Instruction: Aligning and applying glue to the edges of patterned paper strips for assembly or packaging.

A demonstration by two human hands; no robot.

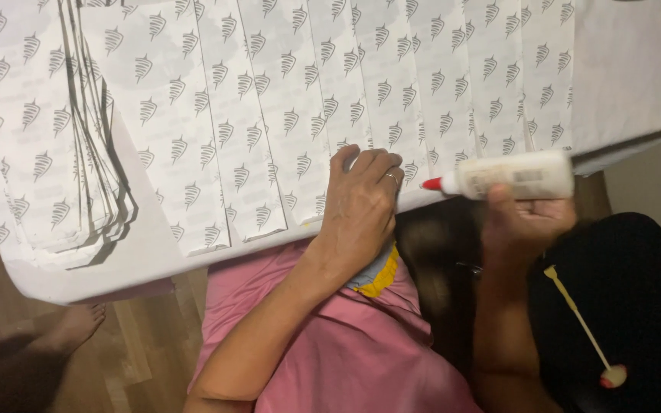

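The left hand [361, 203] lies flat, unclenched, pressing overlapped printed paper sheets [284, 115] (thin, floppy, easily creased) at the worktop's [621, 69] near edge. The right hand [525, 222] grips a light glue bottle [510, 174] around its body.

White table [629, 84] under printed sheets [284, 99]

Bright even light, soft shadows, slight blur
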